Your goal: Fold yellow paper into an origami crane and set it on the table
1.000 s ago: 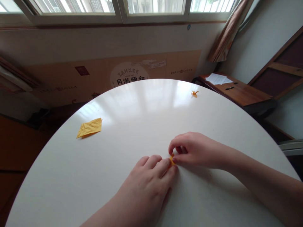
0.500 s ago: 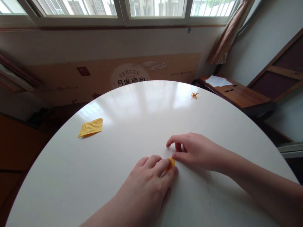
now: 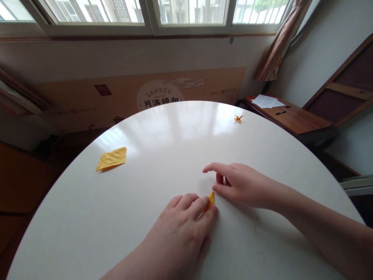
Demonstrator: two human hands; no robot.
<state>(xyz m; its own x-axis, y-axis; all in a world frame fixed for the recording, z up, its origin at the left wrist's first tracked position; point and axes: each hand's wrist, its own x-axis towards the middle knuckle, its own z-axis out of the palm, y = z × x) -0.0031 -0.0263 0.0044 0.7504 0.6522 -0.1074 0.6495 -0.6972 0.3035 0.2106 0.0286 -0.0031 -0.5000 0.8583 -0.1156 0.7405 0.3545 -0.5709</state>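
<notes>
A small folded piece of yellow paper (image 3: 211, 198) lies on the white round table (image 3: 140, 186), mostly covered by fingers. My left hand (image 3: 183, 221) presses it down, its fingers closed over the paper so that only a pointed tip shows. Beside that tip, my right hand (image 3: 233, 181) rests its thumb against or very close to the point. The right index finger stretches out to the left above the table, apart from the thumb, and the other fingers are curled under. Nothing shows between the right fingers.
Crumpled yellow paper sheets (image 3: 112, 158) lie at the table's left. An orange paper crane (image 3: 238, 119) stands near the far right edge. Past the table, a wooden side table (image 3: 303, 118) bears white papers (image 3: 267, 101) and a dark pen (image 3: 281, 112). Printed cardboard (image 3: 122, 93) leans by the wall.
My right index finger has straightened and lifted away from the thumb. The left hand stays on the folded paper. The view has tilted up slightly.
</notes>
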